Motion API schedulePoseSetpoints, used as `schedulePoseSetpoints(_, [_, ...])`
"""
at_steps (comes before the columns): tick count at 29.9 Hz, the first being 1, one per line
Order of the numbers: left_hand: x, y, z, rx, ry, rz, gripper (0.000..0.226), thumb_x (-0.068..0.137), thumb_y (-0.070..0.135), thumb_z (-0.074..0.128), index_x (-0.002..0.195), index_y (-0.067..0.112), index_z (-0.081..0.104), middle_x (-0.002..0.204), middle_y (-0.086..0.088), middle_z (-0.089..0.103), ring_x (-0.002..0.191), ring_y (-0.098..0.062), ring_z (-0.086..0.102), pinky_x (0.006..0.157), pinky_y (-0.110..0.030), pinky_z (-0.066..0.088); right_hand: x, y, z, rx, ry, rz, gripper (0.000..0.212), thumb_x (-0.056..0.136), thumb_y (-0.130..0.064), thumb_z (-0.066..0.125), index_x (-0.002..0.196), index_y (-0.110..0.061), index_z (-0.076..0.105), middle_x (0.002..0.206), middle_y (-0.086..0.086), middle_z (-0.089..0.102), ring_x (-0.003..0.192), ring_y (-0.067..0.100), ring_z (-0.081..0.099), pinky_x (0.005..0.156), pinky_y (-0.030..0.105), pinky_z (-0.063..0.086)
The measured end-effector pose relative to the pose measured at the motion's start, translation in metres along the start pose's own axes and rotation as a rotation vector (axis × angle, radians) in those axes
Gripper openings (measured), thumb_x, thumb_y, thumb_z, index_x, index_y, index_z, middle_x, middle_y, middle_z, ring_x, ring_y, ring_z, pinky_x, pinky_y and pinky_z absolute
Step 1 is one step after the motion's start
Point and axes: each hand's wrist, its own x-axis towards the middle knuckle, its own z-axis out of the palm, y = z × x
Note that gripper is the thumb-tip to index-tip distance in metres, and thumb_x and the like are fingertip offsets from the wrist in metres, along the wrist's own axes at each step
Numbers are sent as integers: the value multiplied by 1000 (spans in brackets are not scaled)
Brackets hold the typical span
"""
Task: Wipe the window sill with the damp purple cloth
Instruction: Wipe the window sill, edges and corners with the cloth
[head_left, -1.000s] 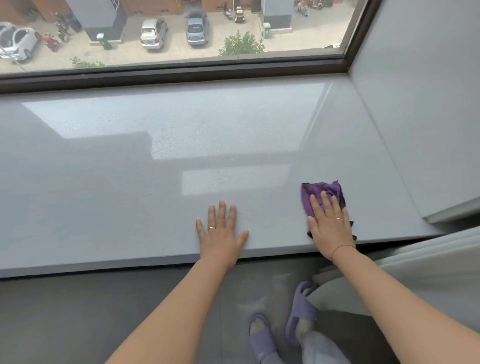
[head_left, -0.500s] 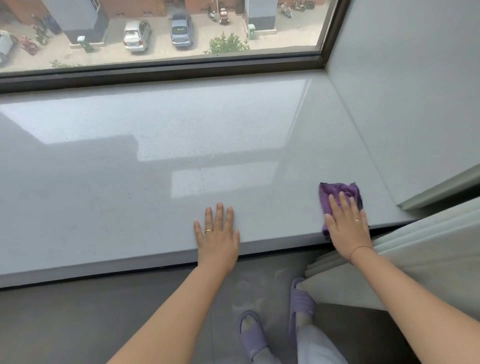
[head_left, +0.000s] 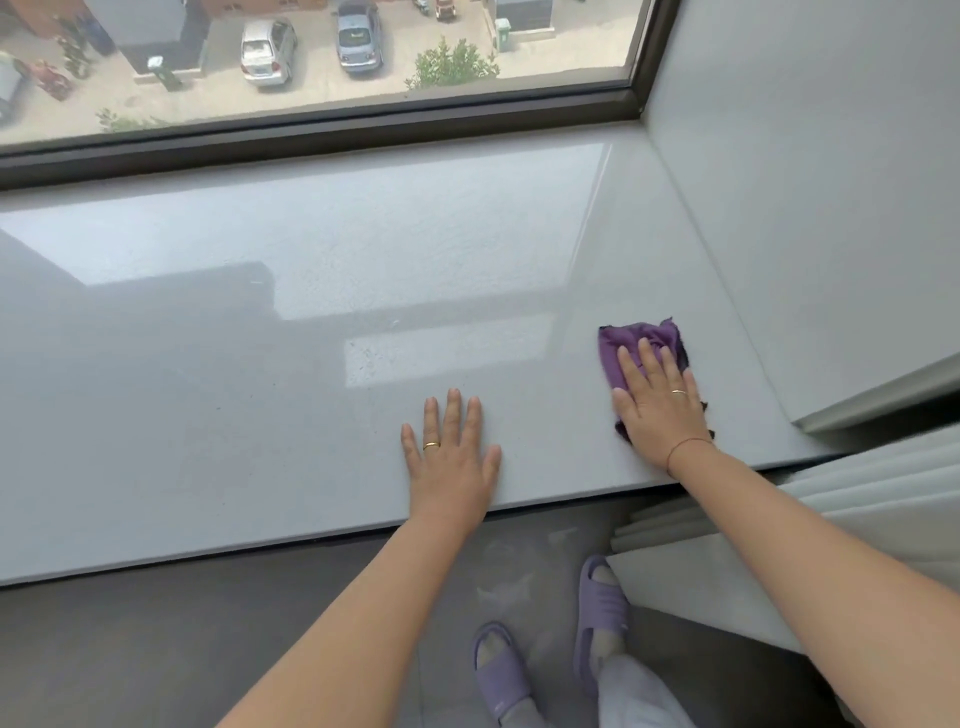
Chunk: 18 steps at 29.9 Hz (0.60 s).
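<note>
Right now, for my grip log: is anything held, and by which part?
Nothing is gripped. The right hand presses flat on the near part of the purple cloth; the left hand rests on the window sill.

1. The crumpled purple cloth (head_left: 631, 338) is mostly buried under the flat right grip (head_left: 657, 402); only its far end and a dark fringe by the wrist show.
2. The glossy pale grey window sill (head_left: 260, 415) runs off the left edge.
3. Both forearms get chopped by the bottom edge.
4. The lilac foam slipper (head_left: 501, 670) loses its heel there too.
5. The pale pleated curtain (head_left: 857, 499) runs off the right edge.
6. The grey parked car (head_left: 358, 36) is clipped up top.
</note>
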Motion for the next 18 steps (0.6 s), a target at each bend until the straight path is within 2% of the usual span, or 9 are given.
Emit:
schedulePoseSetpoints(2, [8, 4, -2, -4, 5, 8, 62, 99, 46, 18, 149, 26, -11, 158, 3, -19, 144, -23, -21, 114, -50, -13, 8, -8, -2, 24, 13, 67, 58, 100, -41, 23, 151, -29, -3, 160, 0, -12, 147, 23, -11, 118, 43, -7])
schedulePoseSetpoints(4, [16, 11, -2, -15, 14, 15, 62, 99, 47, 19, 149, 27, -11, 158, 3, -19, 144, -22, -21, 114, -50, -14, 8, -29, 2, 9, 27, 43, 60, 99, -43, 24, 150, -30, -4, 160, 0, -13, 147, 25, -12, 116, 44, -10])
schedulePoseSetpoints(8, [36, 30, -6, -19, 27, 33, 63, 98, 49, 19, 149, 27, -11, 158, 3, -19, 144, -21, -21, 113, -49, -14, 13, -53, 10, -60, -15, -318, 58, 99, -44, 19, 149, -33, -8, 157, -6, -20, 145, 19, -20, 114, 39, -16])
schedulePoseSetpoints(11, [52, 38, -12, -5, 33, 36, 63, 98, 49, 19, 149, 27, -10, 158, 4, -19, 144, -21, -22, 113, -49, -15, 36, -37, 1, -86, -23, -432, 56, 100, -45, 17, 148, -35, -10, 155, -11, -21, 145, 14, -19, 114, 36, -17])
schedulePoseSetpoints(16, [76, 44, -19, 10, 34, 25, 63, 98, 50, 16, 148, 27, -15, 157, 4, -23, 143, -20, -24, 113, -49, -16, 95, -17, -26, -8, -6, -102, 57, 100, -42, 19, 151, -28, -4, 160, -3, -14, 146, 19, -14, 118, 40, -9])
schedulePoseSetpoints(18, [84, 45, -21, 10, 29, 11, 63, 98, 50, 16, 148, 27, -16, 157, 4, -23, 143, -21, -25, 113, -49, -16, 99, -31, -26, 8, 7, -40, 59, 100, -43, 21, 151, -28, -4, 159, -1, -15, 146, 22, -14, 117, 42, -10])
